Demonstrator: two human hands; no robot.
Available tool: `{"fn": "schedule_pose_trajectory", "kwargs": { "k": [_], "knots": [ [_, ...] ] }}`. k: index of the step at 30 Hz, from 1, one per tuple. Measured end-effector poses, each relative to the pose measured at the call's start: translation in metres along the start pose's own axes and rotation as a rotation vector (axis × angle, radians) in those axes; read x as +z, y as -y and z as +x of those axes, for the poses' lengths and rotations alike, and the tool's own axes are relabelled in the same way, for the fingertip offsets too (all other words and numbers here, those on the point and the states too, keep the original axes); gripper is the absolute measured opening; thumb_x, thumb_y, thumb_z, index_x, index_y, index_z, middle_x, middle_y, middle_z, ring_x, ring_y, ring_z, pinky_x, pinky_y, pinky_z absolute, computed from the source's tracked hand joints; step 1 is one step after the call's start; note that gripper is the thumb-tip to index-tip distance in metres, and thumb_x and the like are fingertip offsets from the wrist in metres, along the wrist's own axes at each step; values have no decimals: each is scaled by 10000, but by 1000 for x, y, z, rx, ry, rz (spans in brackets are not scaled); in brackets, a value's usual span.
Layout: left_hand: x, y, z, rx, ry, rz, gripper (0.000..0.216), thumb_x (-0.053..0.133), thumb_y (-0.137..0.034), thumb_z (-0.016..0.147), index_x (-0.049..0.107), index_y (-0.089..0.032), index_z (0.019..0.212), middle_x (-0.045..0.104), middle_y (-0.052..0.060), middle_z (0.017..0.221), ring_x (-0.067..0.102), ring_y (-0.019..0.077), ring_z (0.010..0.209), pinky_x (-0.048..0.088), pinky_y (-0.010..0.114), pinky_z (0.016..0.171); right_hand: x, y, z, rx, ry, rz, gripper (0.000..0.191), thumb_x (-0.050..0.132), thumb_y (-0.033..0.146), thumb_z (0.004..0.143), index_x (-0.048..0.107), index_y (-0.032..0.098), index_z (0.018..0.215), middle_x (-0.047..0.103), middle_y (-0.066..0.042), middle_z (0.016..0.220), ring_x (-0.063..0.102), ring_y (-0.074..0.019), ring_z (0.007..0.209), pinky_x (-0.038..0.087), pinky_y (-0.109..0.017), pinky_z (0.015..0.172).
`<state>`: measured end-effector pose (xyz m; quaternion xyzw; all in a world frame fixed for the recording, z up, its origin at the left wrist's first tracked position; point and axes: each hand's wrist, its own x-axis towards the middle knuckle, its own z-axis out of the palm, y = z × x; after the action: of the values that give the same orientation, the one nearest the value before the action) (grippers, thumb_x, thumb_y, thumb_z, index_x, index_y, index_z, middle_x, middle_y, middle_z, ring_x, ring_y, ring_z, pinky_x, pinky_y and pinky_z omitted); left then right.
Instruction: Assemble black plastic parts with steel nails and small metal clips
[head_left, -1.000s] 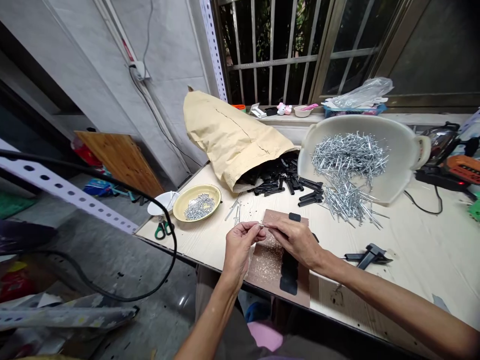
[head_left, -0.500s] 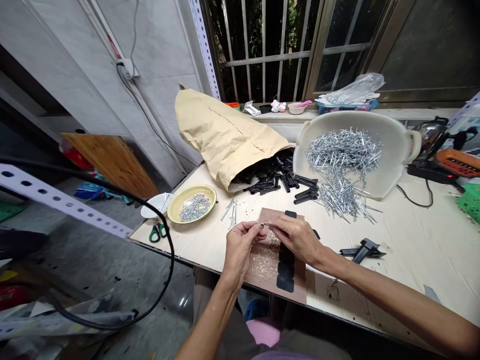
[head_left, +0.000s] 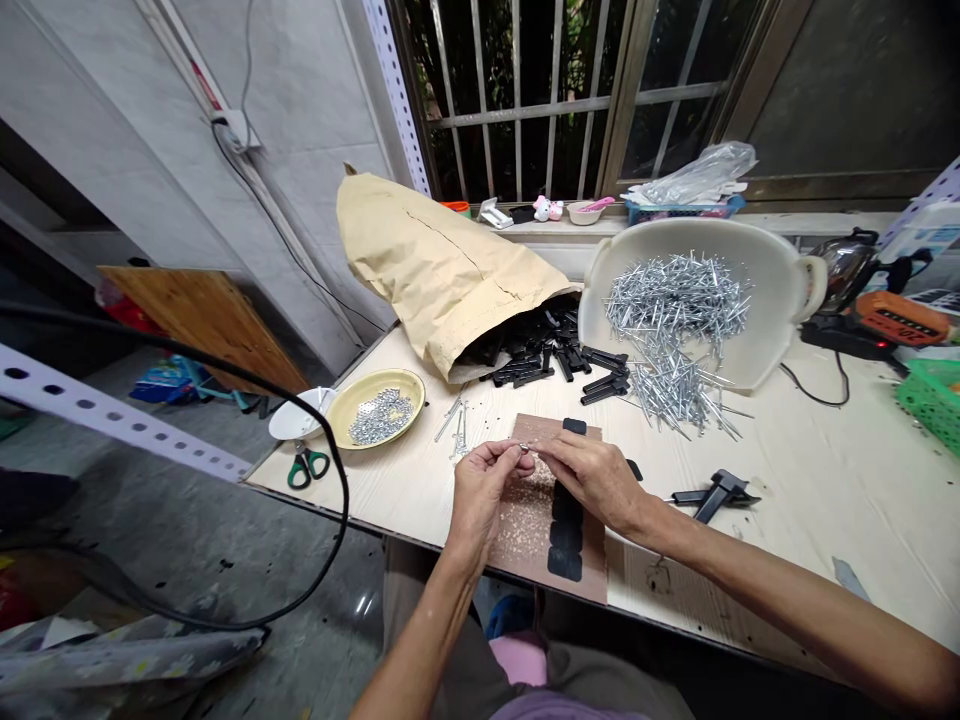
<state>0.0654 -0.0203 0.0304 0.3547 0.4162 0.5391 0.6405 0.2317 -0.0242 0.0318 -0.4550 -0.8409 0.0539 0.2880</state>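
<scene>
**Left hand (head_left: 480,490) and right hand (head_left: 600,480) meet above the brown board (head_left: 517,560)**

The 2 hands work close to the near edge of the desk (head_left: 817,500), where the board lies. The left fingers pinch a small metal piece (head_left: 523,447); the right fingertips reach it too, though I cannot tell whether they grip it. Thin metal rods (head_left: 454,425) lie just beyond the left hand; a black tool (head_left: 720,495) rests right of the right wrist, with desktop stretching past it toward the right side.

The wood-pale desk carries a yellow bowl (head_left: 417,385) of metal bits and scissors (head_left: 307,467) by its left corner. A paper sack (head_left: 450,270) spills black parts (head_left: 532,368) at the far edge, beside a tilted basin (head_left: 761,360) of nails (head_left: 675,300) (some spread past its lip). Behind is a barred window (head_left: 517,110); left, grey floor (head_left: 315,640).

The right hand hides part of the board's black pads (head_left: 565,565). The metal piece is too small to identify. A green basket (head_left: 930,412) is cut off at right.
</scene>
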Motion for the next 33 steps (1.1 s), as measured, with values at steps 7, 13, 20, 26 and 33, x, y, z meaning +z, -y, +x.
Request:
{"fn": "schedule_pose_trajectory", "kwargs": {
  "k": [7, 13, 20, 26, 33],
  "knots": [
    [-7, 0, 3, 39, 43, 151, 264, 711, -319, 696, 653, -114, 852, 685, 50, 708, 631, 119, 671, 498, 232, 690, -4, 2, -4, 7, 25, -28, 254, 389, 257, 945, 612, 209, 1058, 632, -46, 866, 597, -151, 783, 464, -247, 671],
    [-7, 2, 9, -20, 105, 103, 263, 735, -293, 669, 644, -119, 844, 630, -4, 608, 584, 88, 553, 488, 215, 609, -5, 2, -8, 9, 30, -2, 244, 392, 239, 943, 592, 207, 1079, 640, -43, 881, 600, -153, 797, 457, -249, 697],
    [-7, 9, 15, -58, 139, 90, 274, 754, -312, 645, 664, -108, 804, 612, -6, 586, 560, 81, 527, 474, 206, 570, -6, -1, -12, 57, 16, -67, 194, 421, 247, 927, 586, 196, 1015, 647, -44, 881, 609, -155, 798, 450, -248, 683],
    [0, 10, 14, -77, 146, 64, 290, 760, -305, 638, 669, -110, 833, 626, 2, 604, 571, 85, 537, 484, 213, 589, -6, -4, -12, 108, 3, -163, 193, 432, 302, 917, 590, 200, 958, 586, -42, 927, 580, -129, 756, 396, -215, 551],
    [2, 14, 12, 19, 114, 147, 273, 732, -328, 665, 680, -121, 835, 631, 3, 598, 582, 100, 551, 478, 224, 605, -5, -2, -11, 131, 9, -227, 238, 394, 314, 938, 603, 204, 908, 581, -33, 844, 564, -127, 728, 329, -218, 505]
  ]
}}
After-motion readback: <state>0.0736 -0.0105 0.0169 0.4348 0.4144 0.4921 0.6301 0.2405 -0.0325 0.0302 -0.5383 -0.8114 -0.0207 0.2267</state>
